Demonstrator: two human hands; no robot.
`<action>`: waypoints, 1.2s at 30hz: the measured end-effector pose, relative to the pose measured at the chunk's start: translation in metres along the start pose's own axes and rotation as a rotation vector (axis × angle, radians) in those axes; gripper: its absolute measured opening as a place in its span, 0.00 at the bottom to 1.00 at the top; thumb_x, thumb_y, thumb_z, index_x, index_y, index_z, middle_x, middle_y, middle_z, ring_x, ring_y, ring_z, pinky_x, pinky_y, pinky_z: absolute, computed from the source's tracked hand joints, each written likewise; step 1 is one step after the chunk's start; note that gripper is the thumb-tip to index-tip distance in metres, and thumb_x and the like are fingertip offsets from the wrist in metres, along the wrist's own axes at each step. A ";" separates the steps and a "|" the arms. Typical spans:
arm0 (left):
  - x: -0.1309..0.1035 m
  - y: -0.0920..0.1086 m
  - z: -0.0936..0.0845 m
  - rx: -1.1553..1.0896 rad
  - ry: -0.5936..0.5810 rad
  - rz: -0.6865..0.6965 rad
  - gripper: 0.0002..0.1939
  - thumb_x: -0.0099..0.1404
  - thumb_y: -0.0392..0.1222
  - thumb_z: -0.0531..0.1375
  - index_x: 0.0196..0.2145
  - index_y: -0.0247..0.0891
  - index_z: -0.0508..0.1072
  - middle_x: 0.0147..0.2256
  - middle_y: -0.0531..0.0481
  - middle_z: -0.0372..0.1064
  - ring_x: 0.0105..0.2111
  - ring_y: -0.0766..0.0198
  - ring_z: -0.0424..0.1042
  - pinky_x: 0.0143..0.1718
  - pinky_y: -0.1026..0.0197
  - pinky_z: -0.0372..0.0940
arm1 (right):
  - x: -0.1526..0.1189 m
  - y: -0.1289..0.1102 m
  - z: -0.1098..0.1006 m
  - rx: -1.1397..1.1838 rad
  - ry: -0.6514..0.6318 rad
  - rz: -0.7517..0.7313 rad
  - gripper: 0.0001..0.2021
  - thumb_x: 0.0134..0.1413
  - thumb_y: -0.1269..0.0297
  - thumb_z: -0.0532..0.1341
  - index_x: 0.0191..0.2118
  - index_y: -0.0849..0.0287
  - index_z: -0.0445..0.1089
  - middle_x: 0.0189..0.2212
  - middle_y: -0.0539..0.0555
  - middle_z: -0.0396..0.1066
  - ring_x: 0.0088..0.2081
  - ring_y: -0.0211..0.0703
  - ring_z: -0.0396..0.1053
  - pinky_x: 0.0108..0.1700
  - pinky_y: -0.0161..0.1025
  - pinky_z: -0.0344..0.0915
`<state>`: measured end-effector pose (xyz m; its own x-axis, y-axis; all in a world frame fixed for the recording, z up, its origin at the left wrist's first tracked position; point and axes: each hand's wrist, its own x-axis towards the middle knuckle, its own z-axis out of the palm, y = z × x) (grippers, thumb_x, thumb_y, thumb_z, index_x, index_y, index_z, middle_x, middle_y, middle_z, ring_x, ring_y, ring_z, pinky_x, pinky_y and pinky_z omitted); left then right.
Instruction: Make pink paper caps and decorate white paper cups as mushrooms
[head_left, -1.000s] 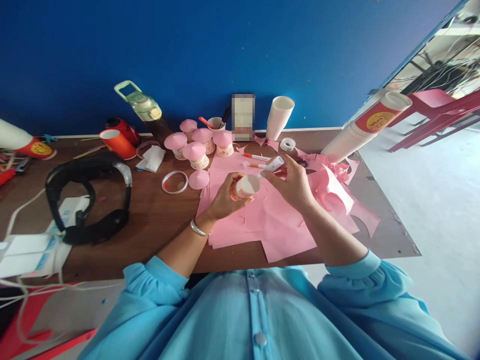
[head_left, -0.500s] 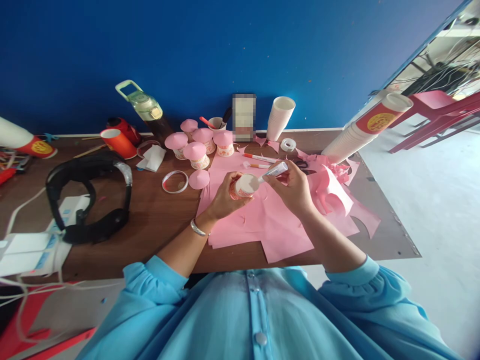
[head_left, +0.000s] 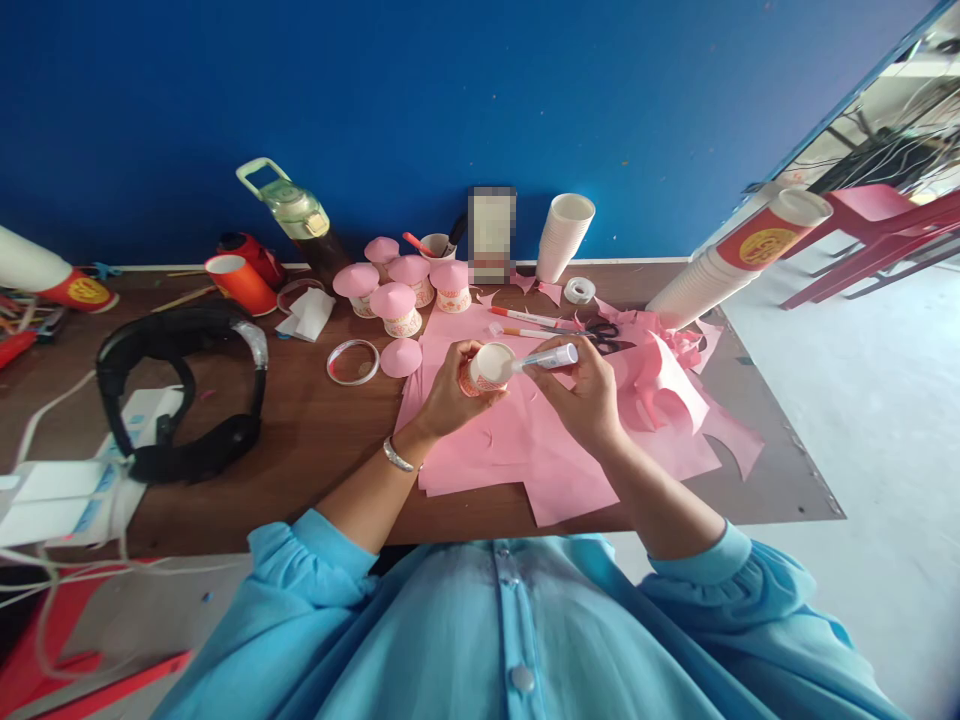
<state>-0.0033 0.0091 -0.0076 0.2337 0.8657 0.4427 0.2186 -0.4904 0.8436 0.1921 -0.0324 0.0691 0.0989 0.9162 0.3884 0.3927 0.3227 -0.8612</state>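
Smooth paper cup point(head_left: 493, 366), dial ctr; matt paper sheets point(head_left: 555, 475), 5 o'clk; shiny metal bangle point(head_left: 395, 454), 7-8 o'clk; satiny cloth shirt point(head_left: 450, 630), 6 o'clk

Left hand point(head_left: 452, 388) partly hides cup point(head_left: 486, 378); upright panel point(head_left: 492, 232) pixelated (details unreadable).

1. Handheld cup point(head_left: 493, 368): white, red pattern.
2. Tube point(head_left: 556, 356): white, bluish print.
3. Sheets point(head_left: 480, 455) near worktop point(head_left: 300, 440) front edge: plain pink.
4. Cones point(head_left: 393, 299) toward back edge: pink.
5. Bottle point(head_left: 298, 212), back edge: green top, dark body.
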 end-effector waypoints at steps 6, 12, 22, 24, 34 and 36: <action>0.000 0.001 0.002 0.055 0.044 -0.042 0.32 0.58 0.48 0.72 0.53 0.43 0.61 0.51 0.45 0.68 0.49 0.56 0.72 0.50 0.52 0.71 | -0.009 0.010 -0.004 -0.002 -0.036 0.043 0.10 0.55 0.58 0.69 0.37 0.54 0.70 0.33 0.49 0.77 0.34 0.42 0.76 0.38 0.42 0.77; 0.001 0.001 0.000 0.006 0.005 -0.011 0.30 0.60 0.51 0.71 0.52 0.43 0.60 0.49 0.45 0.68 0.45 0.58 0.73 0.45 0.54 0.72 | -0.010 -0.007 -0.001 -0.057 0.041 -0.114 0.07 0.59 0.61 0.67 0.40 0.52 0.69 0.36 0.51 0.78 0.38 0.45 0.76 0.42 0.45 0.75; 0.000 -0.005 -0.002 0.101 0.045 0.064 0.30 0.60 0.48 0.69 0.54 0.45 0.59 0.51 0.43 0.66 0.49 0.53 0.71 0.51 0.49 0.70 | -0.027 -0.004 0.018 -0.299 -0.048 -0.484 0.06 0.63 0.66 0.65 0.44 0.52 0.69 0.37 0.56 0.79 0.39 0.48 0.78 0.40 0.44 0.75; -0.001 -0.005 -0.001 0.103 0.063 0.053 0.30 0.60 0.48 0.69 0.54 0.45 0.59 0.51 0.44 0.66 0.49 0.54 0.71 0.51 0.50 0.71 | -0.031 -0.003 0.018 -0.314 -0.076 -0.501 0.07 0.63 0.67 0.65 0.45 0.51 0.69 0.37 0.55 0.79 0.38 0.47 0.78 0.39 0.44 0.75; 0.001 0.005 0.001 0.236 0.089 0.202 0.27 0.61 0.37 0.65 0.54 0.45 0.59 0.51 0.44 0.66 0.51 0.53 0.71 0.52 0.49 0.71 | -0.024 -0.008 0.020 -0.340 0.009 -0.524 0.07 0.64 0.67 0.64 0.47 0.51 0.69 0.38 0.56 0.79 0.39 0.48 0.78 0.40 0.45 0.76; 0.000 0.006 0.001 0.271 0.115 0.235 0.27 0.62 0.36 0.65 0.54 0.45 0.58 0.50 0.44 0.66 0.51 0.53 0.70 0.53 0.48 0.70 | -0.027 -0.005 0.021 -0.368 -0.006 -0.535 0.08 0.64 0.67 0.65 0.47 0.51 0.69 0.38 0.56 0.79 0.38 0.49 0.78 0.40 0.45 0.75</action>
<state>-0.0011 0.0065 -0.0026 0.2025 0.7244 0.6590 0.4182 -0.6724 0.6107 0.1680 -0.0536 0.0560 -0.2021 0.6530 0.7299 0.6737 0.6336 -0.3804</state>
